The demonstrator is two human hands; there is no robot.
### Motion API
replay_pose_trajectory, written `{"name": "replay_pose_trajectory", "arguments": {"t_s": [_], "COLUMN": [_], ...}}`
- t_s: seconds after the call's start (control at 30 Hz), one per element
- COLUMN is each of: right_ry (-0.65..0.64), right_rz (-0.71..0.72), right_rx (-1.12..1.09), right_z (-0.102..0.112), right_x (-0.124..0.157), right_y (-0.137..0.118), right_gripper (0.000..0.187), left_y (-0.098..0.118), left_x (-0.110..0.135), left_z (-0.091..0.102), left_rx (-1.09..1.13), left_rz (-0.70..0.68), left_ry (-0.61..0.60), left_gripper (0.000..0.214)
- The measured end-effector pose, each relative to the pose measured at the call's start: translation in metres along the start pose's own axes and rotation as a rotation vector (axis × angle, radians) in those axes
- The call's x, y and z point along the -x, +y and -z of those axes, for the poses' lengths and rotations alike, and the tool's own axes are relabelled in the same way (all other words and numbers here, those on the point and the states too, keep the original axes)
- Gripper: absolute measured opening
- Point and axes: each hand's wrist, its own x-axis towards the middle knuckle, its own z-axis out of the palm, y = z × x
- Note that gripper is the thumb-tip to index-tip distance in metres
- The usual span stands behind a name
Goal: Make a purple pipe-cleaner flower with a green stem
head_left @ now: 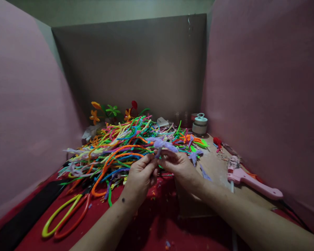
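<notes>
Between my two hands is a lavender pipe-cleaner flower, its fuzzy loops spread above the fingertips. My left hand pinches the lower stem part with thumb and forefinger. From the other side, my right hand closes its thumb and fingers on the same piece, close to the left fingertips. Just behind lies a large heap of many-coloured pipe cleaners. More lavender pieces lie to the right of my right hand. The exact grip point is partly hidden by the fingers.
Scissors with yellow and red handles lie at left on the red cloth. A pink glue gun rests at right on a board. Finished flowers and a lidded jar stand behind. Pink walls flank both sides.
</notes>
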Motion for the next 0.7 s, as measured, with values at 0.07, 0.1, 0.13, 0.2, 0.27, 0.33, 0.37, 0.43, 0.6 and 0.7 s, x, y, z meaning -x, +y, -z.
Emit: {"name": "replay_pose_trajectory", "arguments": {"t_s": [0.07,0.1,0.13,0.2,0.27,0.33,0.37,0.43,0.6,0.7], "right_ry": [0.003,0.002,0.002,0.002,-0.006,-0.026,-0.031,-0.033,-0.1,-0.083], "right_rz": [0.006,0.003,-0.004,-0.02,-0.027,-0.048,-0.062,-0.089,-0.114,-0.096], "right_rx": [0.05,0.079,0.106,0.144,0.135,0.082,0.051,0.001,-0.074,-0.108], "right_z": [0.004,0.006,0.008,0.011,0.013,0.012,0.012,0.011,0.01,0.009], "right_x": [-0.002,-0.003,-0.004,-0.005,-0.006,-0.006,-0.006,-0.006,-0.005,-0.004], "right_y": [0.0,-0.001,-0.001,-0.001,-0.002,-0.003,-0.003,-0.004,-0.002,0.0], "right_gripper": [0.023,0.021,0.019,0.015,0.015,0.016,0.016,0.016,0.011,0.008], "left_y": [0.001,0.001,0.002,0.002,0.002,0.002,0.001,-0.001,-0.002,-0.001], "left_x": [-0.001,-0.001,-0.002,-0.003,-0.005,-0.006,-0.006,-0.006,-0.007,-0.009], "left_z": [0.003,0.004,0.005,0.008,0.01,0.012,0.013,0.015,0.02,0.019], "left_rx": [0.055,0.083,0.114,0.181,0.23,0.265,0.282,0.321,0.357,0.254], "left_rz": [0.023,0.036,0.052,0.093,0.137,0.174,0.191,0.225,0.317,0.292], "left_ry": [-0.058,-0.091,-0.129,-0.204,-0.266,-0.317,-0.338,-0.368,-0.441,-0.453], "left_gripper": [0.018,0.017,0.016,0.015,0.015,0.015,0.016,0.019,0.013,0.017]}}
